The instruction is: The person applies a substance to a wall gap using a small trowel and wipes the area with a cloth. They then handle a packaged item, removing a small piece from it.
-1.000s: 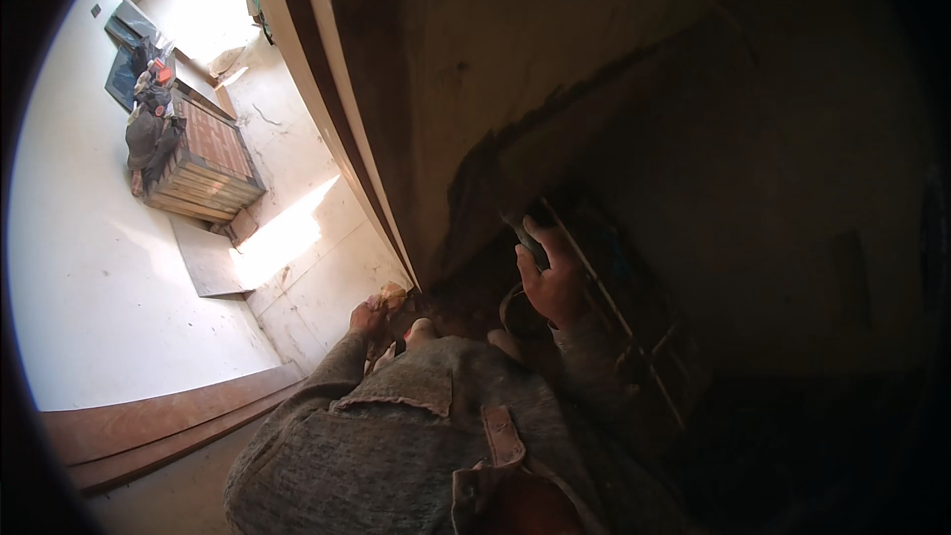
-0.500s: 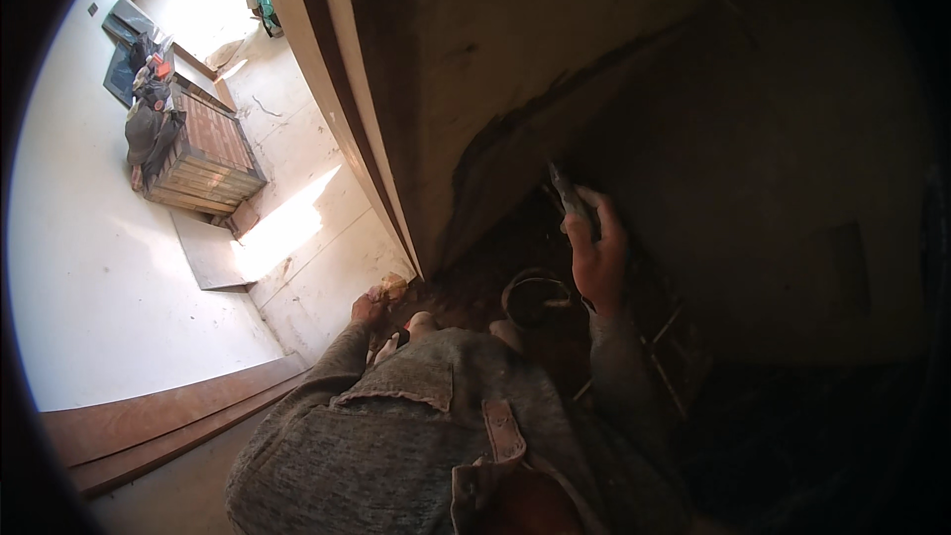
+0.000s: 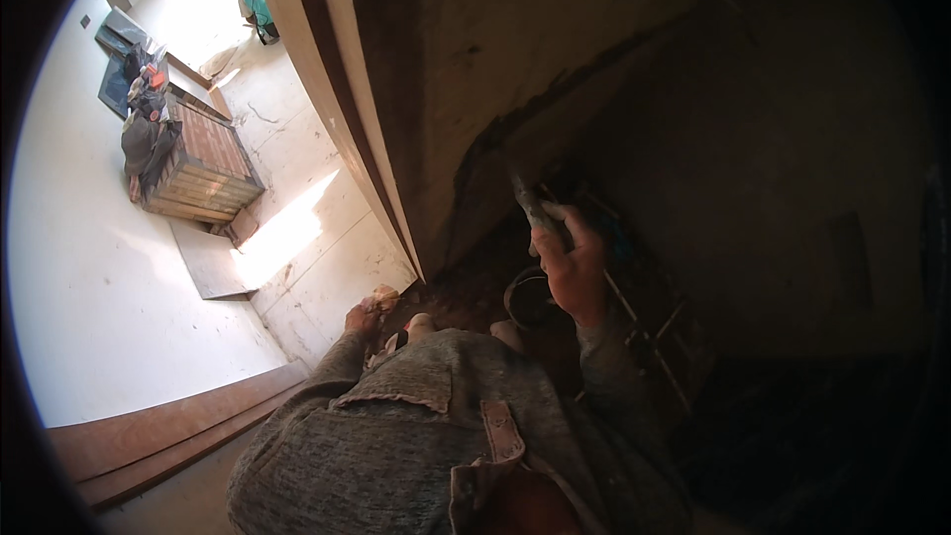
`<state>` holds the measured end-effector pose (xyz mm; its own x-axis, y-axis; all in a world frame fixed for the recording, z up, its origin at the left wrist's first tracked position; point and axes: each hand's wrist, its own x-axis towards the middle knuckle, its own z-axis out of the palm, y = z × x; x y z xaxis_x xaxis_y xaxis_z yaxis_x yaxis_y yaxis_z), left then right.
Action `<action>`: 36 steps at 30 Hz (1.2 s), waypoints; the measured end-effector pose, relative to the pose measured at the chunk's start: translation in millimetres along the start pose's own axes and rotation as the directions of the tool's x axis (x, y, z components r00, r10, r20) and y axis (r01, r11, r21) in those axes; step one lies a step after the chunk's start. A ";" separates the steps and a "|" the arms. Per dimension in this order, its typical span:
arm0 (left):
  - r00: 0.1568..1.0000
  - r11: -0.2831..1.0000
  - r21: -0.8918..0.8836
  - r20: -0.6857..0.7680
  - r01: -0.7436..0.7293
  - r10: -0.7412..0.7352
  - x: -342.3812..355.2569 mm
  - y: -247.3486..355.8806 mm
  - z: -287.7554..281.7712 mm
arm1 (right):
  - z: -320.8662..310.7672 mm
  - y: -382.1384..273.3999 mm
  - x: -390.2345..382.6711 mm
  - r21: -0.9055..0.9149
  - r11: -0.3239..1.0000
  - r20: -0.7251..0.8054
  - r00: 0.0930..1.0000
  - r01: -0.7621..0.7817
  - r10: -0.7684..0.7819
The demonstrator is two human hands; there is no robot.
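My right hand (image 3: 570, 267) grips a slim grey tool (image 3: 534, 206), angled up toward a dark, uneven streak (image 3: 555, 89) on the shadowed panel (image 3: 466, 40) before me. Its tip is hard to make out. My left hand (image 3: 361, 316) is closed on a crumpled tan piece (image 3: 384, 295), perhaps cloth, near the lower end of the pale door frame (image 3: 359, 139). A dark curved band or handle (image 3: 520, 292) lies below my right hand, among shadowed things I cannot make out.
Across the lit floor (image 3: 307, 267) stand a wooden crate (image 3: 208, 163) with dark bags, and leaning dark panes (image 3: 119, 40). A person in teal (image 3: 256, 2) is at the far doorway. Brown boards (image 3: 168, 436) run along the lower left; bars (image 3: 654, 347) show at my right.
My right hand rose and moved right with the tool, then swung slightly back left and down. More of the teal-clad person has come into view. My left hand has barely moved.
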<state>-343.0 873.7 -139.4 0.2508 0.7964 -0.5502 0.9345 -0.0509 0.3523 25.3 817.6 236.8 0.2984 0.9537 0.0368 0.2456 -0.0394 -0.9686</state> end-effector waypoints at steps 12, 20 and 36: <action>0.973 0.911 -0.366 -0.051 0.190 -0.224 41.2 -7.6 2.3 | 20.1 14.2 -11.1 0.041 0.989 -0.010 0.990 0.143 -0.143; 0.998 0.991 -0.129 -0.056 0.024 -0.032 18.3 -15.7 -0.5 | 32.1 42.6 -13.1 -0.137 0.944 -0.095 0.944 0.301 -0.315; 0.953 0.861 -0.436 -0.027 0.262 -0.303 22.1 -66.1 25.7 | 27.3 70.4 -6.6 -0.290 0.850 -0.030 0.883 0.440 -0.468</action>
<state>-392.8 879.2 -194.4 -0.0513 0.7904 -0.6105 0.7604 0.4272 0.4892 15.4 816.7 161.6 0.1766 0.8519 0.4930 0.6076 0.2997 -0.7355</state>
